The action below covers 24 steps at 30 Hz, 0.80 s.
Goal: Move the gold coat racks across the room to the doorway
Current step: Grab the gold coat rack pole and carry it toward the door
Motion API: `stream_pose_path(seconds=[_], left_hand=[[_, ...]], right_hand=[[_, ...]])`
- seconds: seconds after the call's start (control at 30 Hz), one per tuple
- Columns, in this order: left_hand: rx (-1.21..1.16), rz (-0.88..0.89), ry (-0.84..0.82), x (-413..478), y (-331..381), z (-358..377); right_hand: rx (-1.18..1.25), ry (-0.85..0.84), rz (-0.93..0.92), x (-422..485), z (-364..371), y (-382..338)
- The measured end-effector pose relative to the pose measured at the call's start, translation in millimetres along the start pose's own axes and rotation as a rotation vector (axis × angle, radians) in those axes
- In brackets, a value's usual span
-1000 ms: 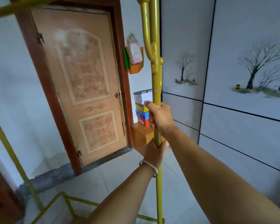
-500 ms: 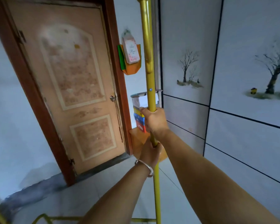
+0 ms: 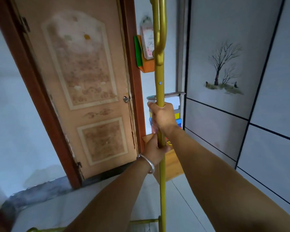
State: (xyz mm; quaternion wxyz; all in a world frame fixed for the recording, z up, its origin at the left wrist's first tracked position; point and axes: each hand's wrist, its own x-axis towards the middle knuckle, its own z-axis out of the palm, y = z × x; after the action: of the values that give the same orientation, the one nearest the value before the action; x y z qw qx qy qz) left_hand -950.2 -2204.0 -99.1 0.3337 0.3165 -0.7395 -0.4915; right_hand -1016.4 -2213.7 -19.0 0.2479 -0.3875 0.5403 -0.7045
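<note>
A gold coat rack (image 3: 159, 77) stands upright in front of me, its pole running from the top edge to the bottom edge of the view, with a curved hook near the top. My right hand (image 3: 162, 115) is closed around the pole at mid height. Just below it, my left hand (image 3: 153, 150), with a silver bangle on the wrist, also grips the pole. Part of the rack's gold base bar (image 3: 143, 221) shows near the floor. The closed wooden door (image 3: 84, 84) in its red-brown frame is just left of the pole.
A small wooden stand (image 3: 172, 162) with stacked coloured boxes (image 3: 177, 114) sits in the corner behind the pole. An orange wall pocket (image 3: 146, 64) hangs beside the door frame. A panelled wall with painted trees (image 3: 223, 67) runs along the right. Light tiled floor lies below.
The view has moved closer to the door and corner. The second gold rack at the left has dropped out of sight. Both hands keep their grip on the pole.
</note>
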Motion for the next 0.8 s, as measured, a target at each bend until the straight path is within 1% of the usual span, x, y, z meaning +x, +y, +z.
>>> stream_pose_path(seconds=[0.17, 0.27, 0.37, 0.43, 0.63, 0.8], left_hand=[[0.005, 0.022, -0.003, 67, -13, -6], [0.018, 0.048, 0.001, 108, -21, -8], [-0.007, 0.055, 0.025, 143, -31, -14], [0.009, 0.07, 0.041, 165, -38, -21], [0.15, 0.029, 0.14, 243, -59, -42], [0.164, -0.019, 0.223, 296, -70, -56]], right_hand=[[0.067, -0.093, 0.031, 64, 3, 18], [0.078, -0.089, 0.024, 102, 6, 30], [0.069, -0.119, 0.028, 137, 15, 41], [0.107, -0.143, 0.04, 161, 22, 49], [0.157, -0.244, 0.079, 237, 46, 73], [0.144, -0.337, 0.07, 298, 70, 94]])
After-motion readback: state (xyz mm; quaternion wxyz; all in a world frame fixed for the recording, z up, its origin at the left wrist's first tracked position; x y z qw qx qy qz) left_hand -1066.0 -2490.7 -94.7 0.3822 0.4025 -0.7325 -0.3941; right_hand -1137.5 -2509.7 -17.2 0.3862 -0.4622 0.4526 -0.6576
